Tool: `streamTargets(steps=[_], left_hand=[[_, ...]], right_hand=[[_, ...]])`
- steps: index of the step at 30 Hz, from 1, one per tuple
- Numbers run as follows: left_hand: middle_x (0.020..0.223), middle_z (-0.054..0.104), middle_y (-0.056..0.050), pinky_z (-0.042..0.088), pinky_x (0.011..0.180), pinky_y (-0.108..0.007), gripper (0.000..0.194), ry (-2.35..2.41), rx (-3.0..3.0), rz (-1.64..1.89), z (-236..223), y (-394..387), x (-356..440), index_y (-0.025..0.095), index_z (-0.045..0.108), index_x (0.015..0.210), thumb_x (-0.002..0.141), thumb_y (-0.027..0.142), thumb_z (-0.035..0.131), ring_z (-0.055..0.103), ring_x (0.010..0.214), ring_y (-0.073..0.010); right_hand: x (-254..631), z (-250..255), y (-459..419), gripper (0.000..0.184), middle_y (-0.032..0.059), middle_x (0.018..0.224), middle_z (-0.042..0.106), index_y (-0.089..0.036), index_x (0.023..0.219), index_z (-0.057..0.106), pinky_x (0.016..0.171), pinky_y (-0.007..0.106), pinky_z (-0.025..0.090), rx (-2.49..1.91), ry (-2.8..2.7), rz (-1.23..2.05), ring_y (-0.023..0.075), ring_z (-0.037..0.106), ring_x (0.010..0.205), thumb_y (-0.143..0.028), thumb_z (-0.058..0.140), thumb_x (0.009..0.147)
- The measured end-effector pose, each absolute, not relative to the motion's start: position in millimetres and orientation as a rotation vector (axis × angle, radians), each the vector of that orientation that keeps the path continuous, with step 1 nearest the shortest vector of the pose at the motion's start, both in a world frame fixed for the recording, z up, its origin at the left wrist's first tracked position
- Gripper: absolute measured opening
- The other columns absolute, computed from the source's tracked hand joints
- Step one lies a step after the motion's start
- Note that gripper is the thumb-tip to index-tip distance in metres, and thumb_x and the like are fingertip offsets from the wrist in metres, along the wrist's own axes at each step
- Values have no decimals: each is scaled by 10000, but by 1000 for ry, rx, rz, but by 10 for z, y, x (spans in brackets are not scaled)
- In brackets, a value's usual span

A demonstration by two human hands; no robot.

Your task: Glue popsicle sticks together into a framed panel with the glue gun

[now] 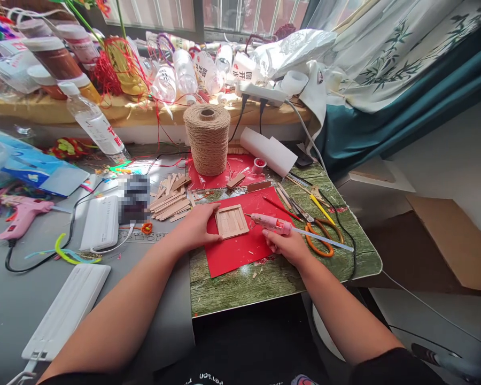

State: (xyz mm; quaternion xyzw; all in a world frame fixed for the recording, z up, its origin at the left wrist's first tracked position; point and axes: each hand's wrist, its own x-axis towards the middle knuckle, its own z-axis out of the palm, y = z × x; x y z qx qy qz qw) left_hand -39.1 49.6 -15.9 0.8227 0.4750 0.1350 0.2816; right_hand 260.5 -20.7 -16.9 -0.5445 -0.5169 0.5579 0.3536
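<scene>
A small square panel of craft sticks (232, 221), with a raised border of sticks, lies on a red sheet (224, 260). My left hand (198, 227) grips its left side, fingers at the upper corner and thumb at the lower one. In my right hand (286, 245) is a pink hot glue gun (271, 223), its nozzle pointing left and just short of the panel's right edge. A long translucent glue stick (324, 238) sticks out of the gun's back.
Loose craft sticks (172, 200) are piled left of the red sheet. Orange-handled scissors (320, 235) and a red pencil (280, 207) lie to the right. Behind stands a big twine spool (207, 140). A second pink glue gun (24, 214) and white power banks (68, 310) are at left.
</scene>
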Motion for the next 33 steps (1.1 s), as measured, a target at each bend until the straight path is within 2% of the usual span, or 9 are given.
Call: streamTargets(steps=[3,9,15,20,27,33], left_hand=[[1491,559,-124,451,1133,-500,931,1274,2217,365,-159,493,-394,234,476,1505,695,522,832,521,1356,-356],[1521,546,-113,425,1167,-500,936,1255,2223,382,-152,489,-415,249,455,1524,707,508,830,514,1384,-351],[1535,533,-135,412,1184,-502,961,1242,2187,391,-152,499,-433,225,451,1532,691,477,843,516,1390,-356],[1552,518,-125,411,1193,-496,974,1225,2149,386,-172,521,-474,238,415,1556,707,479,827,500,1414,-349],[1519,554,-119,441,1167,-469,1035,1180,2026,442,-146,566,-576,261,370,1574,692,531,841,552,1380,-326],[1471,595,-116,475,1131,-455,1035,1157,1983,434,-115,576,-616,262,370,1567,687,532,845,595,1327,-312]], right_hand=[[2488,-75,-66,578,-27,602,602,-247,1443,633,447,229,365,-1402,-1406,1477,115,493,476,-458,671,906],[2247,-40,263,564,-32,594,588,-221,1431,626,451,221,406,-1321,-1600,1552,118,508,454,-458,636,920],[2226,-128,281,488,-26,554,589,-155,1308,686,430,207,397,-1480,-1609,1522,120,535,443,-456,631,928],[2179,-80,269,432,-25,521,582,-184,1266,729,430,220,396,-1520,-1689,1444,136,547,455,-446,639,934],[2050,5,313,413,-33,563,588,-209,1303,729,486,231,414,-1450,-1754,1379,132,532,498,-350,622,929],[1972,19,336,461,-27,575,598,-208,1359,701,543,249,452,-1425,-1746,1412,146,552,540,-383,622,940]])
